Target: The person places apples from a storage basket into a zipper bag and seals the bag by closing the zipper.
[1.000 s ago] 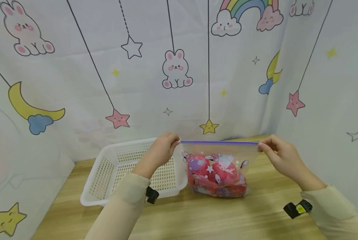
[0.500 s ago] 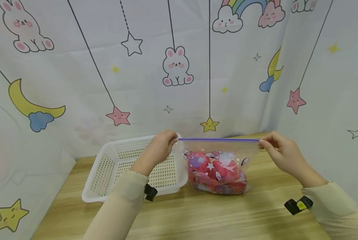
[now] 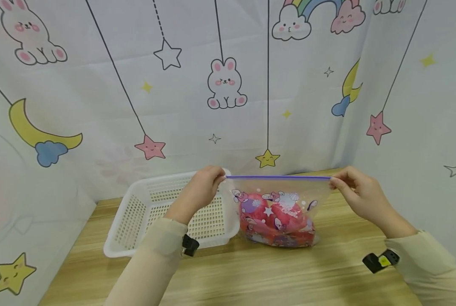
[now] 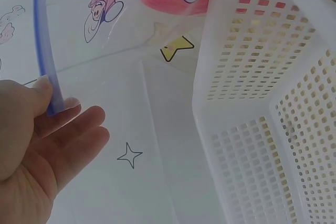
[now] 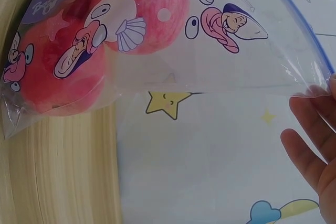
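Observation:
A clear zip bag [image 3: 281,212] printed with shells and cartoon figures stands on the table, its purple zip strip [image 3: 277,177] stretched straight along the top. Inside it sit several round red fruits, which look like apples [image 5: 152,19]. My left hand [image 3: 201,191] pinches the left end of the strip; in the left wrist view the thumb and index finger of that hand [image 4: 31,140] meet on it. At the opposite end my right hand [image 3: 359,197] pinches the bag's top corner. The right wrist view shows that hand [image 5: 315,140] only partly, at the frame's edge.
Left of the bag, against its side, stands a white plastic basket [image 3: 114,238] with perforated walls. My left forearm crosses over its front. A wooden table [image 3: 273,276] lies beneath, with a printed cloth [image 3: 182,102] hanging behind and at both sides.
Both hands keep their pinch on the bag's top ends, and the strip looks slightly more stretched. The whole scene sits a little higher in the head view.

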